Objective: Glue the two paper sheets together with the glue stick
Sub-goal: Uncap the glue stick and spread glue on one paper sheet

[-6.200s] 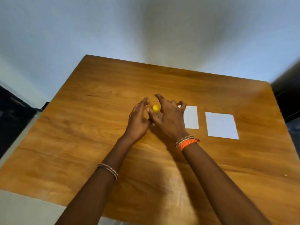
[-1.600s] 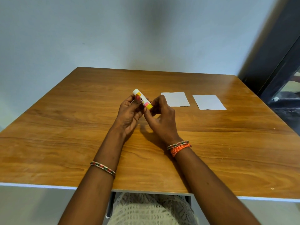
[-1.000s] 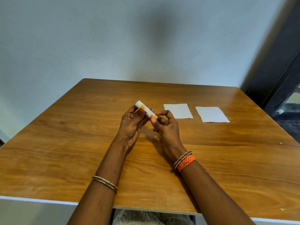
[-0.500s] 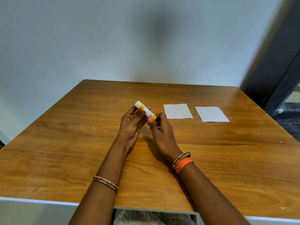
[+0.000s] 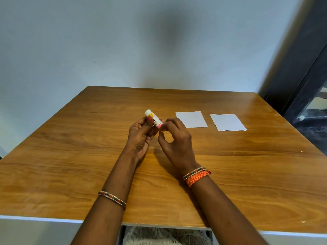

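Note:
A small white glue stick (image 5: 153, 119) with yellow and pink print is held tilted above the middle of the wooden table (image 5: 70, 156). My left hand (image 5: 141, 137) grips its body, thumb on top. My right hand (image 5: 177, 140) pinches the stick's lower right end with fingertips; that end is hidden by the fingers. Two white paper sheets lie flat and apart to the right: the nearer sheet (image 5: 191, 119) just beyond my right hand, the other sheet (image 5: 227, 122) further right.
A pale wall rises behind the table's far edge. A dark door frame (image 5: 300, 68) stands at the right. The table's white front edge (image 5: 35, 218) runs close to my body, with patterned cloth below it.
The hands keep the glue stick in the same place. My right hand's fingers have shifted round the stick's lower end, now covering its yellow tip.

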